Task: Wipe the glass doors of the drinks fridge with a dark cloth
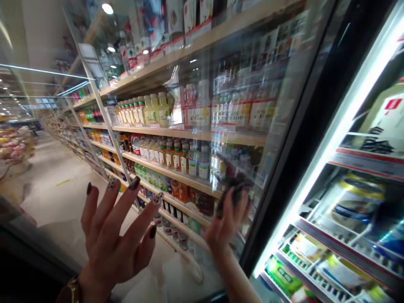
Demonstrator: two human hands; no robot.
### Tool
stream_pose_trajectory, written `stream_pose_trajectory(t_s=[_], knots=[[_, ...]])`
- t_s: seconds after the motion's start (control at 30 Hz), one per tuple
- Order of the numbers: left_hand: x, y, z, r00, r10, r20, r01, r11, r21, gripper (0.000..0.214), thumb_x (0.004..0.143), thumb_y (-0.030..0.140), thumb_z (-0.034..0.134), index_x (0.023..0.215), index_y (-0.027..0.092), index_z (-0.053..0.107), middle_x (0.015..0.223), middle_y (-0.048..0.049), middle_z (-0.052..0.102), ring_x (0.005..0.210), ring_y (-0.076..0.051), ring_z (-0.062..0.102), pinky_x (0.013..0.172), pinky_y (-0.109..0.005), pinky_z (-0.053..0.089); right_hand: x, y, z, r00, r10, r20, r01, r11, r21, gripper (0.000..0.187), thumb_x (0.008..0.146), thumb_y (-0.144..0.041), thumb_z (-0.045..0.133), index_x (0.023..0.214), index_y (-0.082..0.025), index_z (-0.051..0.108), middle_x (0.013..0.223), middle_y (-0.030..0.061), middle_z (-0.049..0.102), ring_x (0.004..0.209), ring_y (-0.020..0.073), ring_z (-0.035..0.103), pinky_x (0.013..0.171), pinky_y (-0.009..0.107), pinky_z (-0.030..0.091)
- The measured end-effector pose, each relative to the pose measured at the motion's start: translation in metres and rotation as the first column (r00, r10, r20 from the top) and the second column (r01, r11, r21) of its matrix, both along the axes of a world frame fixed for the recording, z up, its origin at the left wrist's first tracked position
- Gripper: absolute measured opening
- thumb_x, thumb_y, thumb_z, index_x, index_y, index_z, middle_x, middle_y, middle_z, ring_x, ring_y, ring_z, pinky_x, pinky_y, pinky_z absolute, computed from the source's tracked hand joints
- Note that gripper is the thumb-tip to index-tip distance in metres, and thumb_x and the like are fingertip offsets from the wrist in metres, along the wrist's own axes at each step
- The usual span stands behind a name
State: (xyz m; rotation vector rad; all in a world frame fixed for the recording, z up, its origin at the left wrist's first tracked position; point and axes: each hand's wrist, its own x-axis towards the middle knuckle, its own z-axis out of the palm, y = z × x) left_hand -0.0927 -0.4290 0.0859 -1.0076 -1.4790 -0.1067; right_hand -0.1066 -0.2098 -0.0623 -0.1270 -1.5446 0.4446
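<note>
My left hand (pixel 116 240) is raised at the lower left, its back toward me. Its fingers are spread and hold nothing; the nails are dark or patterned, and a gold-coloured watch (pixel 70 291) sits on the wrist. My right hand (pixel 225 223) is up against or just before the glass door (pixel 268 84) of a cooler, fingers blurred but apart. Whether it touches the pane I cannot tell. A dark, smeared shape at its fingertips cannot be made out. The door's black frame (pixel 285 168) runs to the right of this hand.
Right of the frame is the lit cooler, with a large can (pixel 356 202), a white-labelled bottle (pixel 385 118) and green packs (pixel 284 273) on wire racks. Beyond the glass, wooden shelves (pixel 170 168) carry rows of drink bottles (pixel 154 109). An aisle floor (pixel 47 168) stretches away at left.
</note>
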Motion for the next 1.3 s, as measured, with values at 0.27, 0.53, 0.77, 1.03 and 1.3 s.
stream_pose_trajectory(t_s=[0.27, 0.53, 0.77, 1.03, 1.3], knots=[[-0.001, -0.019, 0.001, 0.999, -0.011, 0.036, 0.013, 0.998, -0.069, 0.07, 0.087, 0.015, 0.06, 0.155, 0.022, 0.048, 0.169, -0.0043, 0.034, 0.157, -0.028, 0.033, 0.134, -0.051, 0.023, 0.007, -0.086, -0.096, 0.961, 0.23, 0.153, -0.273, 0.872, 0.407, 0.03, 0.093, -0.035, 0.06, 0.12, -0.036, 0.072, 0.16, -0.0041, 0.052, 0.159, 0.0221, 0.031, 0.133, 0.053, 0.009], [-0.008, -0.045, -0.019, 0.997, 0.003, 0.083, 0.007, 0.993, -0.119, 0.073, 0.086, 0.013, 0.063, 0.156, 0.022, 0.047, 0.168, -0.0042, 0.035, 0.157, -0.027, 0.034, 0.134, -0.048, 0.022, 0.009, -0.098, -0.167, 0.984, 0.027, 0.175, -0.018, 0.998, -0.056, 0.066, 0.094, -0.035, 0.047, 0.155, -0.012, 0.045, 0.168, 0.0252, 0.029, 0.159, 0.0484, 0.018, 0.118, 0.082, 0.016], [-0.015, -0.045, -0.028, 0.993, -0.03, 0.111, 0.046, 0.989, -0.144, 0.073, 0.086, 0.012, 0.063, 0.157, 0.023, 0.046, 0.169, -0.0035, 0.034, 0.157, -0.027, 0.033, 0.134, -0.049, 0.022, 0.004, -0.099, -0.218, 0.979, 0.115, 0.17, -0.143, 0.977, 0.161, 0.034, 0.086, -0.023, 0.063, 0.118, -0.032, 0.072, 0.153, 0.0052, 0.057, 0.155, 0.031, 0.038, 0.129, 0.065, 0.016], [-0.017, -0.046, -0.034, 0.991, -0.073, 0.108, 0.091, 0.981, -0.172, 0.066, 0.085, 0.013, 0.063, 0.15, 0.022, 0.054, 0.168, -0.0043, 0.037, 0.157, -0.029, 0.034, 0.135, -0.05, 0.022, 0.008, -0.144, -0.227, 0.969, 0.09, 0.229, -0.062, 0.99, -0.127, 0.063, 0.097, -0.036, 0.043, 0.156, -0.015, 0.046, 0.169, 0.0219, 0.03, 0.16, 0.0454, 0.016, 0.12, 0.08, 0.015], [-0.01, -0.05, -0.031, 0.99, -0.083, 0.114, 0.1, 0.983, -0.152, 0.054, 0.086, 0.012, 0.061, 0.139, 0.022, 0.062, 0.17, -0.001, 0.032, 0.159, -0.025, 0.03, 0.136, -0.048, 0.02, 0.005, -0.096, -0.227, 0.983, -0.038, 0.179, 0.072, 0.98, -0.186, 0.069, 0.095, -0.019, 0.044, 0.164, -0.019, 0.031, 0.17, 0.0217, 0.028, 0.161, 0.0415, 0.019, 0.118, 0.081, 0.021]])
